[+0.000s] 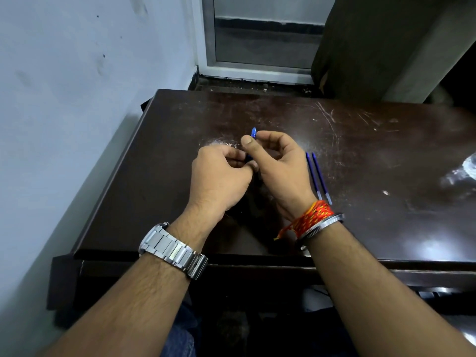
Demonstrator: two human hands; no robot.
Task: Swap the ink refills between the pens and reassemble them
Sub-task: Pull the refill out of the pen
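Note:
Both hands meet over the middle of the dark wooden table [360, 155]. My right hand [280, 166] pinches a blue pen [253, 132] between thumb and forefinger; only its blue tip shows above the fingers. My left hand [221, 176] is closed around the pen's lower part, where a sliver of blue shows between the two hands. Two thin blue ink refills [317, 175] lie side by side on the table just right of my right wrist, their tips pointing toward me. Most of the pen is hidden by my fingers.
A pale wall runs along the left, close to the table's left edge. A window frame [257, 70] and a dark curtain [360, 47] stand behind the table. A clear crumpled plastic piece [463, 168] lies at the far right.

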